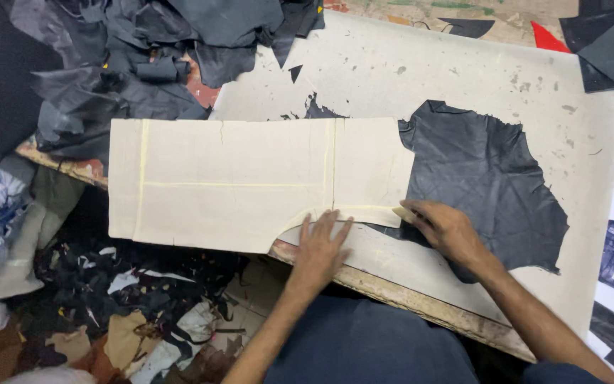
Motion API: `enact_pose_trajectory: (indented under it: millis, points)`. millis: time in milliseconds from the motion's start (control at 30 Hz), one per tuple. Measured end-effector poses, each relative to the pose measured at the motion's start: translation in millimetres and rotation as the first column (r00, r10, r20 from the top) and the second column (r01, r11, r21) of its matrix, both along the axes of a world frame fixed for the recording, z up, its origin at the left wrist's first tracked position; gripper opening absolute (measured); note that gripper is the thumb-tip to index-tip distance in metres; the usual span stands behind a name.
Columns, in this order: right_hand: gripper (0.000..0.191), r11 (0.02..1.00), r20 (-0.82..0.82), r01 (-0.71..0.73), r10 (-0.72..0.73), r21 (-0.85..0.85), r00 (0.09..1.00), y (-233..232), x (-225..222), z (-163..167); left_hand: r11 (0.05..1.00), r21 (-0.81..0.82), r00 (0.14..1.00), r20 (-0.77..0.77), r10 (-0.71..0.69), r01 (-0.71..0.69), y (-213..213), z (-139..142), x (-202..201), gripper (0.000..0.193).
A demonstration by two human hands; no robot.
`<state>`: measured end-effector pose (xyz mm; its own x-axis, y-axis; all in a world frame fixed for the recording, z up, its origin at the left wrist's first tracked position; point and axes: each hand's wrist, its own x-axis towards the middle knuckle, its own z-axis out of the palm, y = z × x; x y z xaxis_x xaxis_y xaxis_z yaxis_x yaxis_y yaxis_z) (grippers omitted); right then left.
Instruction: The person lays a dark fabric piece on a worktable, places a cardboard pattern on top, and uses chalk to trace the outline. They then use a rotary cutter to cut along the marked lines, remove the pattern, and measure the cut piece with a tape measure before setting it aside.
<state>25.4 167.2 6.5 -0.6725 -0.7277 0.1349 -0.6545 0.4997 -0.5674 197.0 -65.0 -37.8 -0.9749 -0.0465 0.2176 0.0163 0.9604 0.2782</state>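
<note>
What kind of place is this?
Probably a leather garment workshop: a cream pattern piece lies over black leather on a worn cutting table, with leather scraps piled behind.

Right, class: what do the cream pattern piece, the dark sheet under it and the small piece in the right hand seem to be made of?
Cream pattern piece: probably stiff card, matte; it lies flat with crisp edges and taped seams.
Dark sheet: likely leather, slight sheen; creased, with ragged edges.
Small pale piece in the right hand: perhaps chalk or wax; too small to tell.
</note>
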Motion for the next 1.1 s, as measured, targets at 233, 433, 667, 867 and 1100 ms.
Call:
enact_pose_trajectory:
  millis: [233,433,667,867,1100]
  points:
    - [0.046,0.900,-0.082,-0.426,0.434,0.095,0.897,-8.5,-61.1,-17.4,0.930,0.132,0.930,-0.088,0.356,-0.344,109.7,-24.5,-21.0,0.086]
    - [0.049,0.847,-0.067,-0.516,0.526,0.125,0.848,-7.9,-74.6,-33.2,0.900,0.107,0.891,-0.137,0.433,-0.422,118.4,-42.7,-18.2,0.075]
    - [0.053,0.792,-0.084,-0.589,0.605,0.159,0.792,-29.6,-82.8,-41.3,0.890,0.111,0.882,-0.129,0.453,-0.441,117.0,-46.0,-20.2,0.069]
    - [0.057,0.758,-0.192,-0.637,0.652,0.138,0.734,-67.0,-73.2,-55.0,0.890,0.108,0.882,-0.123,0.455,-0.443,117.0,-51.3,-17.5,0.065]
    - [0.047,0.731,-0.167,-0.669,0.683,0.136,0.711,-111.6,-60.9,-58.8,0.890,0.124,0.878,-0.151,0.453,-0.438,116.6,-50.0,-17.1,0.061]
